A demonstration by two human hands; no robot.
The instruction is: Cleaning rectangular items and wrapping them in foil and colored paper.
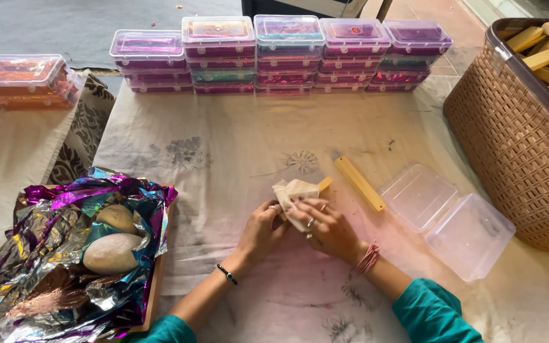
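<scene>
Pinching cream cloth (295,190), left hand (263,228) and right hand (325,227) together, wrists angled inward

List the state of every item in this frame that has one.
Clear hinged box: open, empty.
Stacked boxes: lids shut, filled.
Wooden stick: lying loose on the cloth.
Cream wrap: partly folded around a stick, held by left hand and right hand.
Woven basket: uncovered, holding sticks.
</scene>
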